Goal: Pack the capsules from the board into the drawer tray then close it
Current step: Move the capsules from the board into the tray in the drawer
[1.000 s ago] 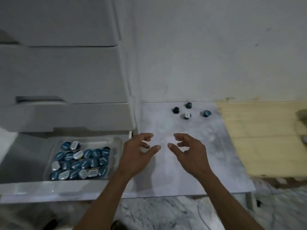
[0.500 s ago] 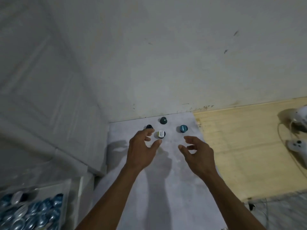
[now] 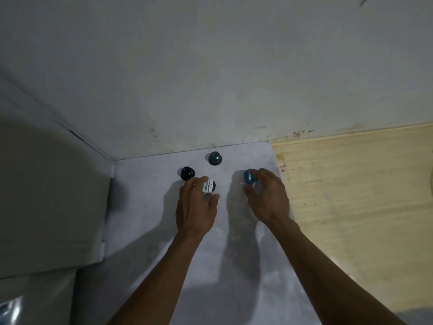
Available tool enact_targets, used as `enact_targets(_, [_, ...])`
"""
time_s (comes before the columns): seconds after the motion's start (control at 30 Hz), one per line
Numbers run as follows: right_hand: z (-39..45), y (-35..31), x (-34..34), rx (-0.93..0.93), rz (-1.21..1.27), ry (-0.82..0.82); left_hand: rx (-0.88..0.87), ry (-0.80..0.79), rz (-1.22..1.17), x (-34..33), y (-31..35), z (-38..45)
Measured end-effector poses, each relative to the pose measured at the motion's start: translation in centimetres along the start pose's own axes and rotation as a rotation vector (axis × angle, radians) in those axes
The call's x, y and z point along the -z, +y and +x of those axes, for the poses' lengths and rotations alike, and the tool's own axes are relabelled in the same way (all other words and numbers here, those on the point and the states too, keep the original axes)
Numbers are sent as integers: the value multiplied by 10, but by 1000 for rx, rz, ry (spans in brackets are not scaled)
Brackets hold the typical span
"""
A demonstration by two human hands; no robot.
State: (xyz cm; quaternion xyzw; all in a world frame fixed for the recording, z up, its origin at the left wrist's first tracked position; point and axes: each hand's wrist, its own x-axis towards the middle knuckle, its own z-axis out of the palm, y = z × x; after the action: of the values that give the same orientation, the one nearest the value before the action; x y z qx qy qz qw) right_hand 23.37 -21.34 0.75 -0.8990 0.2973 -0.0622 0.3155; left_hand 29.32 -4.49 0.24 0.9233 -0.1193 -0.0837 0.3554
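- Four capsules sit near the far edge of the pale marbled board (image 3: pixel 145 231), which butts against a scuffed white wall (image 3: pixel 210 66) at the back.
- On the left, a white cabinet side (image 3: pixel 46 195) stands along the board's left edge; a glint of the drawer tray (image 3: pixel 9 310) shows at the bottom left corner, too dim to read.
- Nearest the far left corner of the board stands a black capsule (image 3: pixel 187 172), dome up.
- Just right of it the left hand (image 3: pixel 195 207) has its grip closed around a white-lidded capsule (image 3: pixel 209 186), thumb on one side and fingers on the other.
- Behind these, close to the wall, a grey-teal capsule (image 3: pixel 215 158) stands free.
- Further right the right hand (image 3: pixel 267 195) pinches a blue capsule (image 3: pixel 249 176) between thumb and fingers, by the board's right edge.
- Beyond that edge lies a pale wooden panel (image 3: pixel 351 195), stained along the wall.
- Half a second ago both hands hung with fingers spread short of the capsules; now each has reached one. The view has swung nearer the wall, so most of the tray has left the picture.
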Motion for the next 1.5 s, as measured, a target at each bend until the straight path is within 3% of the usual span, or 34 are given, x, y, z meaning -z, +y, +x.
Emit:
enact_targets(0.17, [7, 16, -23, 128, -106, 146, -46, 87, 17, -18, -6, 4])
enact_targets(0.37, [7, 32, -36, 226, -53, 272, -71, 176, -83, -28, -8, 6])
enact_targets(0.77, [-8, 10, -14, 127, 66, 159, -39, 187, -217, -12, 1, -8])
enact_targets(1.17, [-87, -36, 19, 214, 220, 128, -4, 313, -326, 73, 22, -88])
enact_targets(1.5, [-197, -131, 33, 410, 348, 60, -19, 405, -335, 194, -3, -187])
